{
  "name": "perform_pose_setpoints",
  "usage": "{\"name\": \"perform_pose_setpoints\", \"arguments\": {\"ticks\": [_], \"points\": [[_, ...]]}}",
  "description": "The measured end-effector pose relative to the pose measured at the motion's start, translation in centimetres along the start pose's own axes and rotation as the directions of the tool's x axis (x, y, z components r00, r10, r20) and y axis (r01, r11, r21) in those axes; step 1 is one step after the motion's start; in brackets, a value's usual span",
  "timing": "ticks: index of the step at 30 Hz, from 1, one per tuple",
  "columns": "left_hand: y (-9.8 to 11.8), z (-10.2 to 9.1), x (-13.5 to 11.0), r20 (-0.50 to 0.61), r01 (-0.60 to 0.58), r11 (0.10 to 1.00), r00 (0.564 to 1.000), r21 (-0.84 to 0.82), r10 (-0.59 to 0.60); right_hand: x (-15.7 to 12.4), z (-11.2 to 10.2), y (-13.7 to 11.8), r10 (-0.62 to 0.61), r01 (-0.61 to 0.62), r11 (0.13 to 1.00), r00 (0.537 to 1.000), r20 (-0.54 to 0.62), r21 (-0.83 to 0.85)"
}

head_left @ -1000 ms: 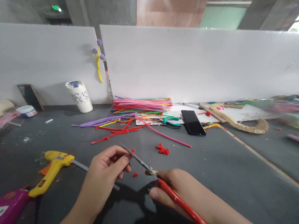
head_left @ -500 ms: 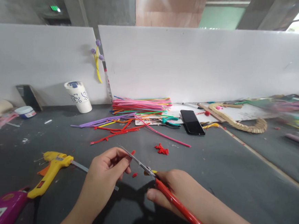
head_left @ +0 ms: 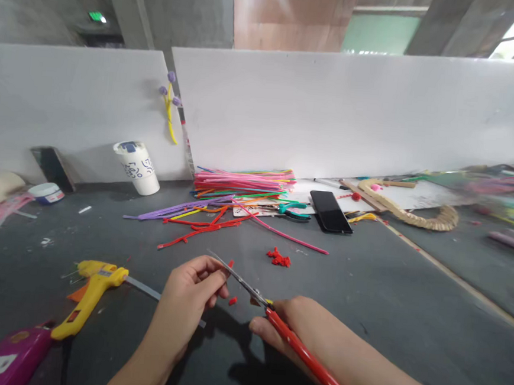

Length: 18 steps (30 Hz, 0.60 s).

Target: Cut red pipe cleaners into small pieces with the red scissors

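My right hand (head_left: 299, 329) grips red-handled scissors (head_left: 290, 340), whose metal blades point up and left toward my left hand. My left hand (head_left: 189, 297) pinches a small red pipe-cleaner piece (head_left: 230, 264) right at the blades. A tiny red cut bit (head_left: 232, 300) lies on the grey table between my hands. A small heap of red bits (head_left: 279, 257) sits a little farther back. Loose red pipe cleaners (head_left: 200, 229) lie beyond my left hand.
A yellow glue gun (head_left: 91, 289) and a magenta box (head_left: 7, 360) lie at the left. A pile of coloured pipe cleaners (head_left: 244, 182), teal pliers (head_left: 293, 210), a black phone (head_left: 331, 211) and a paper cup (head_left: 137, 166) stand against white boards (head_left: 334, 109).
Both hands and the scissors have stayed nearly in place, shifting slightly with the camera. The scissor blades remain at the red piece.
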<state>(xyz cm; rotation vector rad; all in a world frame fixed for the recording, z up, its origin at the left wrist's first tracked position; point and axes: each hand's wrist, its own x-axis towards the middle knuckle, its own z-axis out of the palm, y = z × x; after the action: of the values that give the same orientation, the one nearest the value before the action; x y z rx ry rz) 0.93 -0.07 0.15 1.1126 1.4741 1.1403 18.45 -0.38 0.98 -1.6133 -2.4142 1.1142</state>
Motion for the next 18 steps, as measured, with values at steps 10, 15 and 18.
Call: {"name": "perform_pose_setpoints", "arguments": {"ticks": [10, 15, 18], "points": [[-0.5, -0.1, 0.5, 0.083, 0.088, 0.991, 0.993, -0.097, -0.080, 0.7, -0.1, 0.8, 0.024, -0.024, 0.999, 1.000, 0.003, 0.021], [-0.6, 0.6, 0.0, 0.249, 0.128, 0.988, 0.963, -0.086, -0.103, 1.3, -0.6, 1.2, -0.075, 0.104, 0.986, 0.975, -0.209, 0.130], [-0.6, 1.5, -0.8, 0.365, 0.172, 0.982, 0.922, -0.081, -0.132, 1.3, -0.2, 1.2, -0.143, 0.217, 0.902, 0.966, -0.215, 0.373]]}}
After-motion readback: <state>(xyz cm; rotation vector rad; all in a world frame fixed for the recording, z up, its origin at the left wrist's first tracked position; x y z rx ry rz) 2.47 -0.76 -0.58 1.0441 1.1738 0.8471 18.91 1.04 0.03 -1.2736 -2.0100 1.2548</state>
